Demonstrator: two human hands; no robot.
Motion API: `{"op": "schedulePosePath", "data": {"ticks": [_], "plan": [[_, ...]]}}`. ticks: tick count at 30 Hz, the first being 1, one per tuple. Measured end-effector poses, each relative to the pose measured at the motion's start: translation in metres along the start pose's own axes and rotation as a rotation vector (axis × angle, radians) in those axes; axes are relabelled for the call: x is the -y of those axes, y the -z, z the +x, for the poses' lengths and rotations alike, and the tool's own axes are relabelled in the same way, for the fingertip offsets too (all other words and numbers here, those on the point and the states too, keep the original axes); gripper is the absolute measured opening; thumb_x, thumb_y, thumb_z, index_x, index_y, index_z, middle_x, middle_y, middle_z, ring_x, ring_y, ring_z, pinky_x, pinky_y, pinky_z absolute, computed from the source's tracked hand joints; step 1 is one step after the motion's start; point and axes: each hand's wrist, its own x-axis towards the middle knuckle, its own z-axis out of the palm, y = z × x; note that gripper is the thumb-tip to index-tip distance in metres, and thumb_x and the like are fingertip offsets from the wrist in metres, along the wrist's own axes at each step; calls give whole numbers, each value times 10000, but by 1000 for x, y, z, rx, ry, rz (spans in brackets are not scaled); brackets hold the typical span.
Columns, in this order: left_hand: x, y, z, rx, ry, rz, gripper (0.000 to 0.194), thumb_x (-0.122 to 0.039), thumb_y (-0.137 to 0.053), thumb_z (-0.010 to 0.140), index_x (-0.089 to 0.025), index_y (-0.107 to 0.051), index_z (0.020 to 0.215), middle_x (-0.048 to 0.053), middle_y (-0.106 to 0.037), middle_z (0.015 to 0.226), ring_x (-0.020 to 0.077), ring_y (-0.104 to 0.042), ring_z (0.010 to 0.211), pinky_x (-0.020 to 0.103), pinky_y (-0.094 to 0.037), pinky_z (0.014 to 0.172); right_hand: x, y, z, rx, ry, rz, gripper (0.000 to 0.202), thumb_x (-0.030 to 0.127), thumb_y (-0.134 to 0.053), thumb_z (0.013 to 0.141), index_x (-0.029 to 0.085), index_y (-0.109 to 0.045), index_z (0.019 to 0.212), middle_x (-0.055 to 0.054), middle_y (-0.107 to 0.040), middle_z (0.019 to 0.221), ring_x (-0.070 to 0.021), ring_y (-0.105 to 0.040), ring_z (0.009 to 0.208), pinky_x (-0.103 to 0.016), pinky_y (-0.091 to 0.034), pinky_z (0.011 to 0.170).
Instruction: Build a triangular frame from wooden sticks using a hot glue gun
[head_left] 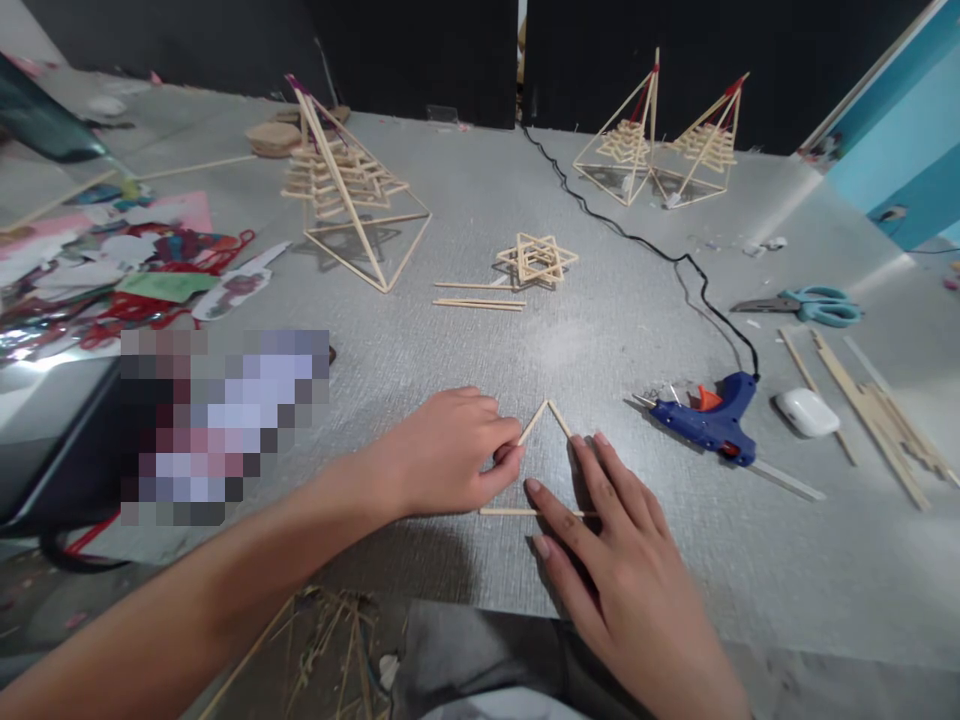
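Observation:
Three thin wooden sticks lie as a triangle on the grey table, with the apex pointing away from me. My left hand [457, 452] has thumb and forefinger pinched on the left stick [534, 421], whose lower part is hidden behind the fingers. Across the right stick [559, 418] and the bottom stick [506, 512], my right hand [637, 560] rests flat with its fingers spread. To its right lies a blue glue gun [705, 425] with an orange trigger and a clear glue stick. Beyond my hands are a star-shaped stick stack [538, 260] and several loose sticks [478, 304].
A stick pyramid [356, 225] stands back left, two smaller ones [628, 160] back right. A black cord [637, 238] runs to the glue gun. Scissors [821, 306], a white case [806, 412] and flat sticks [874, 425] lie right. Paper scraps [142, 260] and a blurred-out phone-like object [247, 420] lie left.

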Motion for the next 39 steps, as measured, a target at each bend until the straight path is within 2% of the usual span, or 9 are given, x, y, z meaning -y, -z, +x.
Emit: {"op": "schedulePosePath", "data": {"ticks": [15, 27, 32, 36, 39], "plan": [[-1, 1, 0, 1, -13, 14, 303, -285, -505, 1037, -221, -581, 750, 19, -614, 700, 220, -599, 722, 384, -436, 764, 0, 1, -1, -5, -15, 27, 459, 346, -557, 1123, 336, -599, 1580, -142, -395, 1777, -396, -316, 1674, -641, -556, 1161], [1, -1, 1, -11, -23, 12, 288, -272, -508, 1027, -225, -570, 750, 19, -623, 699, 224, -602, 717, 385, -427, 765, 0, 2, 1, 6, -10, 16, 458, 355, -556, 1124, 325, -591, 1580, -174, -404, 1765, -404, -310, 1676, -653, -572, 1139], [4, -3, -1, -72, -70, 26, 288, -258, -496, 1030, -230, -565, 752, 17, -605, 679, 223, -582, 681, 381, -408, 729, 1, 4, -2, -59, 16, 51, 478, 269, -578, 1099, 278, -583, 1577, -168, -447, 1742, -367, -351, 1664, -598, -579, 1156], [6, -6, -1, -102, -98, 20, 284, -253, -497, 1028, -232, -560, 752, 12, -598, 665, 222, -577, 659, 374, -403, 717, -10, 19, -23, -175, 79, 217, 534, 164, -589, 1030, 219, -572, 1561, -95, -624, 1614, -292, -485, 1588, -509, -577, 1192], [7, -7, 0, -91, -100, 3, 285, -249, -482, 1032, -230, -564, 759, 15, -622, 683, 222, -587, 664, 373, -408, 727, -36, 48, -39, -233, 86, 215, 624, 97, -624, 976, 246, -564, 1579, -54, -719, 1500, -286, -606, 1482, -501, -611, 1148]]}}
